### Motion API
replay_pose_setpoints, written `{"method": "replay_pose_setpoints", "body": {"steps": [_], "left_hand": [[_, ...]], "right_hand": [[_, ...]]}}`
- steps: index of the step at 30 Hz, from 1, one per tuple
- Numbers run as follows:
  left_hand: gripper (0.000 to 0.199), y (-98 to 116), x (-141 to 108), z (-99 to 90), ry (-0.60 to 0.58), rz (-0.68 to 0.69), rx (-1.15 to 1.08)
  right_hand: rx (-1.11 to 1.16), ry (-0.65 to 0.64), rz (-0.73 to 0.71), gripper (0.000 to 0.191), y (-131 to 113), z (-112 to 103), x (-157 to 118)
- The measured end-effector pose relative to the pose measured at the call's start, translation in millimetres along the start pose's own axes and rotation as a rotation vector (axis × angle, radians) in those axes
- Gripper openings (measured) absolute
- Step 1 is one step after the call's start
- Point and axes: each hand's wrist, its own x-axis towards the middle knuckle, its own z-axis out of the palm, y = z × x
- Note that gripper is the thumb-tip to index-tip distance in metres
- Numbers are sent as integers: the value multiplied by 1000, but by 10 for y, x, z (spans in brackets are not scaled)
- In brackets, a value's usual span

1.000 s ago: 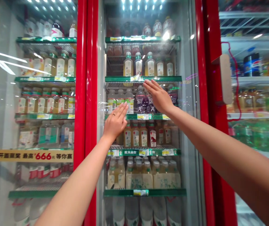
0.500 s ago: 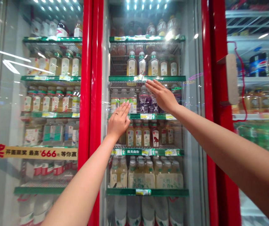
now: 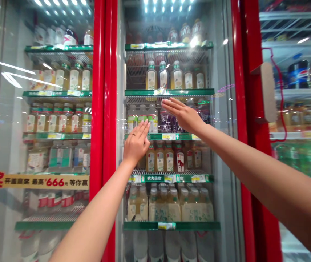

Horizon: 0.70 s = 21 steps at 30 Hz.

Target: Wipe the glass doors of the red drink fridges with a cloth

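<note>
Both arms reach up in front of a closed glass door (image 3: 223, 153) of a drinks cooler. My left hand (image 3: 137, 142) has its fingers stretched out together and holds nothing; a ring is on one finger. Behind it are bottles with green and white labels (image 3: 153, 119). Farther right and higher, my right hand (image 3: 183, 113) is extended with straight fingers, also without anything in it. It partly covers purple-labelled bottles (image 3: 166, 123). Whether either palm touches the glass cannot be made out.
Red door frames (image 3: 109, 109) divide the coolers. Tea-coloured bottles (image 3: 160, 160) line a shelf below, with shrink-wrapped packs (image 3: 164, 209) lower. A beige block (image 3: 268, 92) juts from the right frame. A yellow promotional strip (image 3: 35, 181) crosses the left door.
My right hand has shifted slightly left and down, its fingers now pointing more to the left. My left hand sits marginally lower in view. The shelves appear a little lower too.
</note>
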Motion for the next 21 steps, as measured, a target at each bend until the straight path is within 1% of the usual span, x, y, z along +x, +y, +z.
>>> {"method": "replay_pose_setpoints", "body": {"steps": [3,5,7,9,11,13,15,18,19,21], "left_hand": [[93,-2,-8,17,22,6,5],[92,-3,-13,22,20,6,6],[90,-2,-18,22,12,5,13],[89,0,-23,21,11,6,27],[89,5,-28,23,20,12,43],[89,11,-33,28,24,23,50],[90,16,-37,32,16,28,50],[91,23,-40,34,10,21,53],[92,25,-41,34,13,21,54],[92,28,-40,36,23,26,55]], "right_hand": [[-12,106,92,89,-57,117,164],[-9,123,92,91,-148,199,233],[-2,83,42,91,-214,223,211],[7,16,-33,91,-211,172,109],[8,-33,-93,94,-134,75,-17],[0,-45,-97,96,-23,-15,-88],[-22,18,-24,94,67,-51,-57],[-48,159,120,94,74,28,150],[-48,192,143,96,42,74,228],[-35,190,118,96,-44,154,337]]}}
